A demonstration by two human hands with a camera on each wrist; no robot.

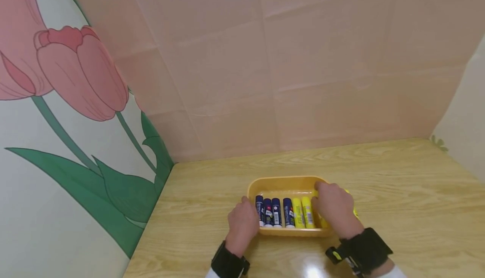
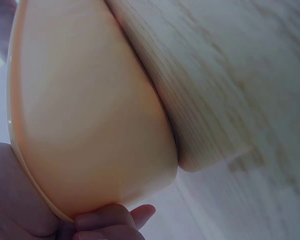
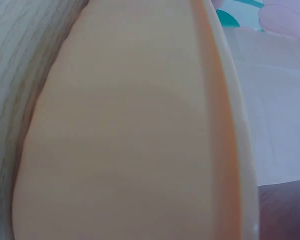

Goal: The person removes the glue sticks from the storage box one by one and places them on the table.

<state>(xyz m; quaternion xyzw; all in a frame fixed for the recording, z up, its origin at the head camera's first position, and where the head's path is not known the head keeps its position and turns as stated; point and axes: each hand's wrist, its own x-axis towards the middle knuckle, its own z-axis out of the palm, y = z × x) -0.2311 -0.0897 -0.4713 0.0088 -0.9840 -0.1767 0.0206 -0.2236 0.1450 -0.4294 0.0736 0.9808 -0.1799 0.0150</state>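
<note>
A shallow yellow-orange plastic tray (image 1: 291,232) stands on the table. In it lies a row of glue sticks: several dark blue ones (image 1: 268,212) to the left, then yellow ones (image 1: 298,212). My left hand (image 1: 244,220) grips the tray's left end, thumb and fingers around its rim in the left wrist view. Over the tray's right end, my right hand (image 1: 335,208) has its fingers curled at a yellow glue stick (image 1: 323,222), mostly hidden under the hand. The right wrist view is filled by the tray's outer wall (image 3: 120,125).
Bright yellow edges (image 1: 355,212) of something show just right of my right hand, outside the tray. Wood-grain table (image 1: 409,193) surrounds the tray. A pinkish sheet (image 1: 288,67) hangs behind; a tulip-painted wall (image 1: 75,122) stands at left.
</note>
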